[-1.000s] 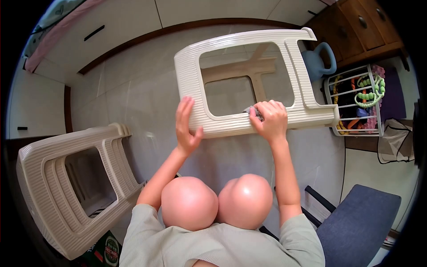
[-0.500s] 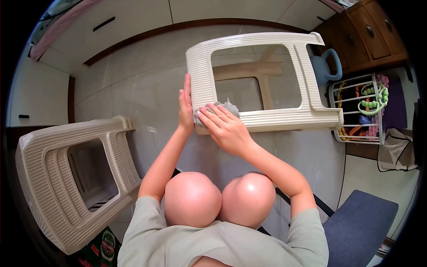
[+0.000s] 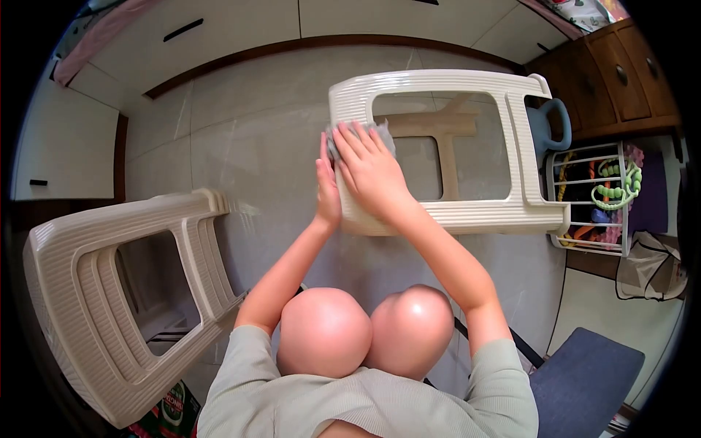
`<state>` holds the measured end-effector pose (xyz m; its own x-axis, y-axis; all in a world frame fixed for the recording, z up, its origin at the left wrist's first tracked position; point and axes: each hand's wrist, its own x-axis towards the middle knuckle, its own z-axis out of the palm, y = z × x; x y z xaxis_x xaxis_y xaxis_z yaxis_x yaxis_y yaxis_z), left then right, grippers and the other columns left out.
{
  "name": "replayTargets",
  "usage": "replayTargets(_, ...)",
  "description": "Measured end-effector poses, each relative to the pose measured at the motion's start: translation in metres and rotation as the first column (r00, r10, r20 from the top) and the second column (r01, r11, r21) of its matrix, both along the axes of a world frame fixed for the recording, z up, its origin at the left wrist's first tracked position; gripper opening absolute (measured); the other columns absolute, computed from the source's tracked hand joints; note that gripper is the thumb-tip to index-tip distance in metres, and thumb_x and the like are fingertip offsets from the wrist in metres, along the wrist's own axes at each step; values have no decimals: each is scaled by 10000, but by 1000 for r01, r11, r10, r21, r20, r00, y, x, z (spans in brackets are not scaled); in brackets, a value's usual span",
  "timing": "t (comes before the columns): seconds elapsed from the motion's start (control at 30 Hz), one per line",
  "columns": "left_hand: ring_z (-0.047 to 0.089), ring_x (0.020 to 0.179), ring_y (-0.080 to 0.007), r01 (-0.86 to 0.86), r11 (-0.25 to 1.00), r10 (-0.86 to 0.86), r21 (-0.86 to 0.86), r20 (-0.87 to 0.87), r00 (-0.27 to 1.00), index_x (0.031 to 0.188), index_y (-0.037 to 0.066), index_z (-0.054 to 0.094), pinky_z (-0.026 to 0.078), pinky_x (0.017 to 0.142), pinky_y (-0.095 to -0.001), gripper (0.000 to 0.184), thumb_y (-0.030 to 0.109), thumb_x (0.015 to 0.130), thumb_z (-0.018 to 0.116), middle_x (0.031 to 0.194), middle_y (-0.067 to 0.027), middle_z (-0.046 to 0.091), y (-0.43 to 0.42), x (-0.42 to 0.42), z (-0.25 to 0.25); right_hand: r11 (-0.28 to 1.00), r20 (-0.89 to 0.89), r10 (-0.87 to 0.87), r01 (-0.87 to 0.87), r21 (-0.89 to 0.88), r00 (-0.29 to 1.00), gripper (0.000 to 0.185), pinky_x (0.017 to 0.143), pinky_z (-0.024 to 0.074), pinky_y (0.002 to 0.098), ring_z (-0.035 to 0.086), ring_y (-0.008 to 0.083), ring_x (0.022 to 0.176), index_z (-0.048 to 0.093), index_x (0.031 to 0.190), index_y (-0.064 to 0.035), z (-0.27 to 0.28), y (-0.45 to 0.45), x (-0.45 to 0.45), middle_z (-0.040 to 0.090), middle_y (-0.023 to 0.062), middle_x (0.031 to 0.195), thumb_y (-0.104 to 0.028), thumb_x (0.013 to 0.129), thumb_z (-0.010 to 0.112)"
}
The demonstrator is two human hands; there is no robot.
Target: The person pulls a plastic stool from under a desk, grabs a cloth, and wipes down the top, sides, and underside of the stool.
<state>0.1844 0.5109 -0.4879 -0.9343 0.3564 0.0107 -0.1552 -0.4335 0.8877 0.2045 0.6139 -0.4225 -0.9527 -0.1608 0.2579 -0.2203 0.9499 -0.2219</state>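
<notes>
A cream plastic stool [image 3: 357, 219] with ribbed legs lies on its side on the floor in front of me. My right hand [image 3: 371, 174] lies flat over a grey cloth [image 3: 385, 137] and presses it onto the stool's ribbed left part. The fingers are stretched out and partly cover the cloth. Along the stool's left outer edge, my left hand [image 3: 328, 191] rests upright with fingers extended, close beside my right hand. To the left stands a second ribbed plastic stool [image 3: 64, 277], also tipped on its side.
A white rack [image 3: 584, 182] with colourful items stands at the right, beside a blue handled object [image 3: 549, 125]. Behind are white cabinets [image 3: 241, 44] and wooden drawers [image 3: 617, 73]. A dark blue padded seat [image 3: 588, 379] is at lower right. My knees [image 3: 325, 332] are below the stool.
My right hand has slid the cloth up along the stool's left part. My left hand has shifted slightly right and down along the edge. The whole view has shifted a little.
</notes>
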Motion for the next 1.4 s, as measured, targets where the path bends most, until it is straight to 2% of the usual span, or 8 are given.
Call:
replayTargets(0.17, 104, 1451, -254, -87, 990, 72, -112, -128, 989, 1505, 43, 148, 58, 1171, -383, 745, 573, 981, 130, 1574, -116, 135, -3, -15, -8, 999, 182, 34, -33, -10, 983, 524, 1096, 312, 462, 358, 343, 1350, 404, 1378, 11, 25, -3, 71, 424, 163, 1425, -154, 897, 533)
replayTargets(0.4, 104, 1447, -305, -235, 920, 90, -313, -417, 905, 1496, 16, 110, 76, 1166, -434, 756, 561, 979, 188, 1567, -148, 95, 1, -17, 4, 1000, 65, 30, -31, 7, 997, 487, 1099, 309, 457, 385, 328, 1330, 463, 1337, 2, 15, 12, 15, 473, 152, 1385, -155, 882, 530)
replayTargets(0.63, 93, 1446, -353, -299, 685, -158, -664, -536, 829, 1481, -33, 54, 91, 1163, -466, 726, 437, 992, 310, 1555, -218, 81, 4, -14, 22, 995, -100, 6, 4, 98, 995, 462, 1102, 313, 440, 407, 317, 1318, 475, 1326, 0, -6, 35, -67, 492, 142, 1371, -183, 904, 518)
replayTargets(0.67, 122, 1442, -358, -359, 599, -234, -716, -586, 776, 1479, -45, 75, 110, 1163, -470, 721, 354, 972, 397, 1547, -227, 121, 3, -15, 22, 994, -128, -2, 16, 107, 992, 464, 1102, 315, 432, 414, 312, 1314, 477, 1325, -2, -10, 37, -75, 500, 136, 1365, -191, 903, 521)
replayTargets(0.87, 193, 1423, -368, -367, 484, -343, -794, -558, 755, 1464, -65, 166, 153, 1161, -463, 693, 296, 933, 427, 1522, -246, 195, 4, -18, 28, 995, -96, -65, 71, 64, 993, 469, 1111, 298, 433, 366, 324, 1345, 435, 1367, -23, -15, 35, -84, 444, 133, 1419, -205, 937, 478)
replayTargets(1.07, 177, 1428, -358, -333, 566, -295, -754, -563, 772, 1470, -65, 132, 121, 1164, -463, 748, 493, 974, 190, 1536, -229, 168, 2, -18, 23, 1000, 26, 25, -25, 13, 999, 558, 1117, 294, 432, 350, 325, 1352, 429, 1367, -3, 3, 26, -23, 414, 148, 1437, -162, 843, 536)
replayTargets(1.3, 156, 1433, -362, -278, 619, -304, -734, -551, 778, 1488, -22, 104, 103, 1154, -504, 792, 566, 969, 215, 1550, -198, 154, -2, -20, 25, 997, 96, -17, 24, -72, 995, 575, 1085, 352, 450, 364, 330, 1341, 453, 1319, 49, 9, 2, 52, 417, 161, 1419, -99, 778, 581)
replayTargets(1.4, 154, 1434, -364, -276, 641, -315, -716, -573, 756, 1500, 69, 199, 93, 1151, -513, 722, 557, 969, 247, 1550, -203, 154, -4, -20, 28, 998, 136, 62, -59, -21, 989, 537, 1093, 340, 425, 374, 317, 1340, 462, 1309, 54, 15, 1, 83, 439, 163, 1399, -78, 796, 546)
